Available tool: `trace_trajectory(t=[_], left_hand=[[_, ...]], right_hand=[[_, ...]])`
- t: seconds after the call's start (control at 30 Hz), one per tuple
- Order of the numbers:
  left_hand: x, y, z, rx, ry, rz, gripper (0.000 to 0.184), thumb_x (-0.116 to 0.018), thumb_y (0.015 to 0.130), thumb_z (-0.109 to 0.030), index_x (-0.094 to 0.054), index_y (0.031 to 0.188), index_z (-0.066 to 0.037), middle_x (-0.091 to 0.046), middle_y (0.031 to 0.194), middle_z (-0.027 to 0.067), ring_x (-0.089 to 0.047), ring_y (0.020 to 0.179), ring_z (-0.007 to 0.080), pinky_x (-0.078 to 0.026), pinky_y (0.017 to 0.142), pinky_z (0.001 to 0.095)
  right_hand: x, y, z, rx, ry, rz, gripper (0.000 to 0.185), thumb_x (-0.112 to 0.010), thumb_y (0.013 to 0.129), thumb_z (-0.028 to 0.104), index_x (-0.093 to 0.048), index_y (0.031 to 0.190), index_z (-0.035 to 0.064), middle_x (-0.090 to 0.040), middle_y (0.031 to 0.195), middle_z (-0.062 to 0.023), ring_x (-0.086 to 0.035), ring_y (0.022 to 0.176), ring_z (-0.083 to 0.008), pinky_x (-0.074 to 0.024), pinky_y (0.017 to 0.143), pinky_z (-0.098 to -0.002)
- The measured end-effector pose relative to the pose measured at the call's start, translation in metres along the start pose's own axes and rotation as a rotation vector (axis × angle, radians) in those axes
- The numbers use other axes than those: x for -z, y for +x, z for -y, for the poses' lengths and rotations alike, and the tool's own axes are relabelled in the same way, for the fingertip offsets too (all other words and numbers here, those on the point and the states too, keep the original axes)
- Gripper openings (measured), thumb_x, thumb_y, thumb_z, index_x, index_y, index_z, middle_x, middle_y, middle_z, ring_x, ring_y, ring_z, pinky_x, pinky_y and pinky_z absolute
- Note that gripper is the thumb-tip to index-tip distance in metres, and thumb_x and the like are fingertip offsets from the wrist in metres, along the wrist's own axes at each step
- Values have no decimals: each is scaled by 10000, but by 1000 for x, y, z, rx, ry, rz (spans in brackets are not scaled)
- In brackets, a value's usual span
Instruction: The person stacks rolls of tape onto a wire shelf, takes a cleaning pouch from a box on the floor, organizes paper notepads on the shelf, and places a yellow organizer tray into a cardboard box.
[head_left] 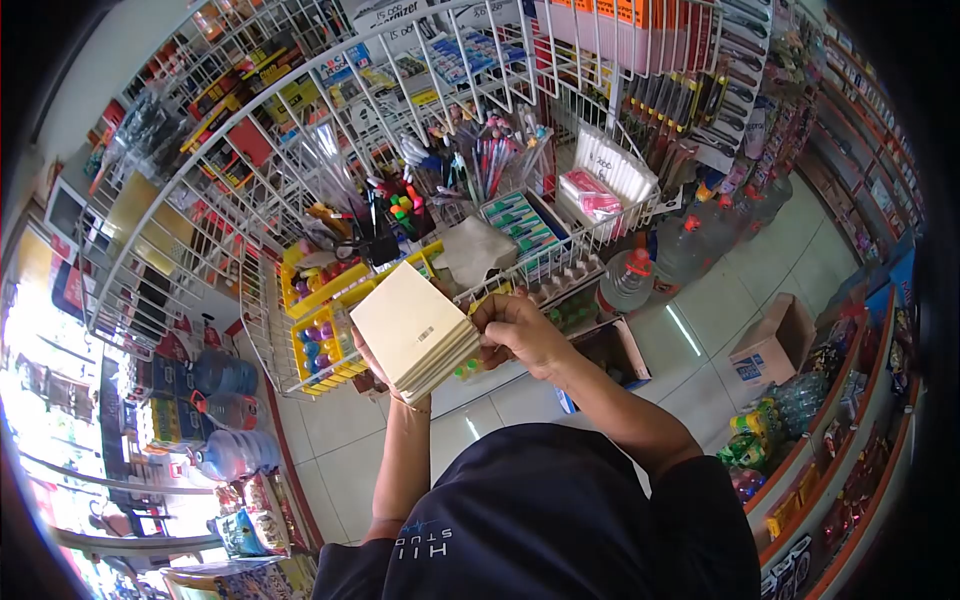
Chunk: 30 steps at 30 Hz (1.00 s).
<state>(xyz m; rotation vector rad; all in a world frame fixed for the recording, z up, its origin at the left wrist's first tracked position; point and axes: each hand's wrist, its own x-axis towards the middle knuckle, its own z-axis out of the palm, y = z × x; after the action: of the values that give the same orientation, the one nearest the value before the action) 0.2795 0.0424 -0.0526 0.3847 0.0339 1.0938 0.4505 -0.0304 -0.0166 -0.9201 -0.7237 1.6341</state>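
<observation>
A stack of cream-coloured booklets (405,320), with a small dark printed mark near one edge of the top one, is tilted in front of my body. My left hand (369,358) supports it from the left and below; most of those fingers are hidden under the stack. At the right edge, my right hand (522,335) has its thumb and fingers pinched together against the layered sides. Just beyond the stack, a grey-white crumpled piece (478,250) lies in the white wire rack (285,375).
Inside the rack are pens (490,160), a box of green-and-white packs (525,228) and yellow trays (318,345) of coloured balls. Large plastic bottles (628,280) stand right of it. A cardboard box (772,340) sits on the tiled floor (690,315); water jugs (235,452) stand left.
</observation>
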Motion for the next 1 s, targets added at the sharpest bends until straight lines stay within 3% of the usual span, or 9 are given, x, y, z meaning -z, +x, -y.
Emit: trace_trajectory(t=[0.1,0.23,0.27,0.33,0.43,0.67,0.73,0.87,1.0], left_hand=[[-2,-2,-2,-34,30,0,742,-472,762,-565,-358,1262,-28,-430,1230,197,-461,1078,380,-380,906,527],[-23,-7,-4,-128,48,-129,682,-513,735,-532,-411,1216,-58,-496,1150,140,-509,1029,308,-430,878,440],[-39,-8,-1,-197,184,-290,614,-516,736,-496,-438,1172,-71,-532,1080,108,-538,974,259,-456,839,378],[-35,-8,-1,-166,213,-355,585,-517,737,-483,-451,1149,-72,-540,1060,104,-545,950,250,-461,822,366],[-36,-9,3,-107,215,-417,521,-525,739,-453,-480,1088,-69,-555,1005,99,-555,894,238,-466,790,349],[-37,-11,4,3,247,-451,526,-528,733,-446,-485,1078,-51,-561,982,128,-554,893,261,-461,803,363],[-40,-14,5,7,200,-451,531,-530,732,-451,-486,1079,-52,-560,982,127,-552,894,264,-461,803,365],[-39,-18,8,20,109,-438,549,-535,723,-470,-488,1081,-56,-560,982,122,-549,897,271,-459,803,372],[-39,-21,8,69,116,-440,561,-540,715,-487,-495,1077,-60,-560,987,120,-548,900,269,-457,804,376]], right_hand=[[11,2,0,35,-129,78,118,-520,733,48,-552,846,32,-552,709,-21,-527,559,-76,-456,512,-211],[12,0,14,144,-346,36,235,-578,771,82,-559,993,9,-556,770,-8,-513,634,-41,-432,547,-186],[11,2,13,233,-409,32,263,-606,780,121,-551,1009,2,-558,796,-13,-516,645,-42,-437,552,-190],[13,6,9,332,-574,35,440,-685,761,249,-525,1059,-31,-562,880,-37,-536,687,-53,-457,583,-201],[11,8,5,357,-880,-43,525,-720,720,293,-517,1075,-35,-565,893,-55,-548,692,-73,-464,598,-208],[27,20,-21,288,-962,2,574,-752,676,305,-514,1103,5,-561,871,-63,-541,663,-97,-456,561,-222],[27,18,-23,225,-727,-38,588,-757,642,345,-549,1067,-4,-629,792,-85,-597,713,-135,-472,669,-269],[26,14,-15,195,-669,-69,574,-772,631,312,-554,1052,-12,-619,766,-69,-591,704,-134,-473,630,-269],[37,11,-16,17,-482,-41,570,-776,630,258,-536,1079,2,-605,750,-44,-578,688,-124,-454,570,-260]])
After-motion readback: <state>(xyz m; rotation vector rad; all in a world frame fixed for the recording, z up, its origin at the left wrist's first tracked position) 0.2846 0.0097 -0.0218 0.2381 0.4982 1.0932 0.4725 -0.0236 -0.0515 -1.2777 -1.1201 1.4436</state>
